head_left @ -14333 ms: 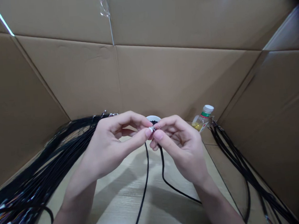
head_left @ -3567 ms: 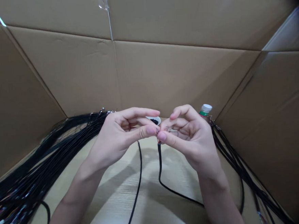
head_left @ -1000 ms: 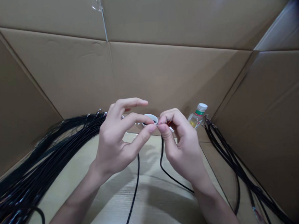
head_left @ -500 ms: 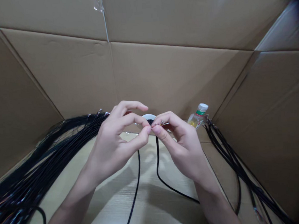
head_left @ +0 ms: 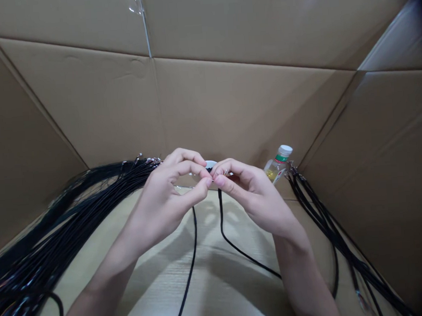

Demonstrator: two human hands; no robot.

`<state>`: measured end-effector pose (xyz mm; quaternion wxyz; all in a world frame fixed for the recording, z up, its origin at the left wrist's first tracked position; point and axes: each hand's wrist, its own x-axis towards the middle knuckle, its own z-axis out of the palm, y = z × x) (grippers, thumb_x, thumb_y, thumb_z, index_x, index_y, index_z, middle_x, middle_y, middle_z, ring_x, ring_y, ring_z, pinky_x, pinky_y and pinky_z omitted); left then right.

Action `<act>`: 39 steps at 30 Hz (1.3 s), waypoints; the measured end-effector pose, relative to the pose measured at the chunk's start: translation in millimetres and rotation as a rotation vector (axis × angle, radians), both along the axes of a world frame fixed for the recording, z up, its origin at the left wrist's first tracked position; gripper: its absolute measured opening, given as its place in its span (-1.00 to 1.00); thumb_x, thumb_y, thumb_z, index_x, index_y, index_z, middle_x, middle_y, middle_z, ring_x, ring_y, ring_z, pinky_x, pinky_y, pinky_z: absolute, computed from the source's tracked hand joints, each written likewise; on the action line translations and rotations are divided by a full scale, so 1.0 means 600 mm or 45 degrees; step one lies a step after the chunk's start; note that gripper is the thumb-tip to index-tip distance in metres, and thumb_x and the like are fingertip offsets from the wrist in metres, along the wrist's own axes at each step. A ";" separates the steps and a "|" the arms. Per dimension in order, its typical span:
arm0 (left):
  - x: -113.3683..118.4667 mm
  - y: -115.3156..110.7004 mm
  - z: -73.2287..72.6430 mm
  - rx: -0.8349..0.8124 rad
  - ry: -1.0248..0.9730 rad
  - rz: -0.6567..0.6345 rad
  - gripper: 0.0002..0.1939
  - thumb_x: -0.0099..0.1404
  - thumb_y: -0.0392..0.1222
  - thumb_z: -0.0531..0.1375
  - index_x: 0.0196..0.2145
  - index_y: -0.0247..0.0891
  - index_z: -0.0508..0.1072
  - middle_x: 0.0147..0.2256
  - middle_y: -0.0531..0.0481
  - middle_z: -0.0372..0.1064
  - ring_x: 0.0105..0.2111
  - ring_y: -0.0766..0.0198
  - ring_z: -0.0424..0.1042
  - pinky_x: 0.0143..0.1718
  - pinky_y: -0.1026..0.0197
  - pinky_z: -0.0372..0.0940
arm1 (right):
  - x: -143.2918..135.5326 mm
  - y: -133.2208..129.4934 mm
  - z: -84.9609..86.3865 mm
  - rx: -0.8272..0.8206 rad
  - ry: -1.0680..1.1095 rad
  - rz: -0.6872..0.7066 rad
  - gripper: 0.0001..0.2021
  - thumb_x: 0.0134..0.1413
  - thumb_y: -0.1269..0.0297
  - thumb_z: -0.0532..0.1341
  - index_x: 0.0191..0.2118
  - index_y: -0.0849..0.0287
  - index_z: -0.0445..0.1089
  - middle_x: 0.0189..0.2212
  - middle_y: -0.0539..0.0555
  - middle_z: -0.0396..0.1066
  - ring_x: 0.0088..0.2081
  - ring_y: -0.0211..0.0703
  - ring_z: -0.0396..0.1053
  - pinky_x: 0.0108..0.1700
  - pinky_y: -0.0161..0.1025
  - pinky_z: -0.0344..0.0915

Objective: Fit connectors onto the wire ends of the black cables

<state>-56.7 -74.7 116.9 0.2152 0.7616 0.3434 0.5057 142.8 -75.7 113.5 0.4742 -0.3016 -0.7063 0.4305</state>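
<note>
My left hand (head_left: 163, 204) is closed in a pinch, thumb tip against forefinger, its other fingers curled loosely above. What it grips is too small to make out. Almost touching it, my right hand (head_left: 260, 198) pinches the thin wire ends (head_left: 227, 172) of a black cable (head_left: 221, 220). From below the right fingers this cable hangs down and runs off to the right under my forearm. Another black cable length (head_left: 192, 265) drops from behind my left hand toward the front edge. A white bowl (head_left: 210, 164) with small black pieces is partly hidden behind my fingertips.
A thick bundle of black cables (head_left: 88, 214) with coloured wire ends lies along the left. More black cables (head_left: 331, 226) lie at right. Behind my right hand leans a clear bottle (head_left: 278, 163) with yellow contents. Cardboard walls (head_left: 258, 106) enclose the pale work surface (head_left: 163, 296).
Both hands stay pinched together at nearly the same spot. The upper fingers of my left hand have curled down a little, and the bowl is more covered now.
</note>
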 end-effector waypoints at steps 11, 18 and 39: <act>0.009 -0.001 -0.002 -0.081 0.071 -0.006 -0.90 0.46 -0.20 0.28 -0.27 -0.12 0.56 -0.06 0.03 0.41 0.03 0.23 0.44 -0.35 0.37 0.29 | 0.021 0.009 0.004 0.170 -0.191 -0.030 -0.85 0.43 0.25 0.28 -0.23 0.15 0.43 -0.17 0.04 0.43 -0.07 -0.15 0.36 0.02 -0.20 0.25; 0.006 0.004 -0.002 -0.044 -0.051 -0.058 -0.95 0.45 -0.17 0.34 -0.23 -0.04 0.61 -0.06 0.08 0.42 0.06 0.27 0.43 0.06 0.26 0.30 | 0.002 0.020 -0.005 0.007 0.170 0.121 -0.80 0.38 0.25 0.32 -0.31 0.17 0.41 -0.29 0.00 0.35 -0.21 -0.23 0.31 -0.12 -0.25 0.27; -0.003 0.002 0.005 -0.810 -0.550 -0.710 -0.70 0.37 -0.20 0.46 -0.09 -0.13 0.42 -0.34 0.18 0.56 -0.36 0.49 0.41 -0.27 0.42 0.27 | -0.002 -0.050 0.022 0.353 -0.068 -0.307 -0.85 0.23 0.51 0.28 -0.32 0.14 0.38 -0.27 -0.04 0.42 -0.15 -0.20 0.40 -0.04 -0.21 0.28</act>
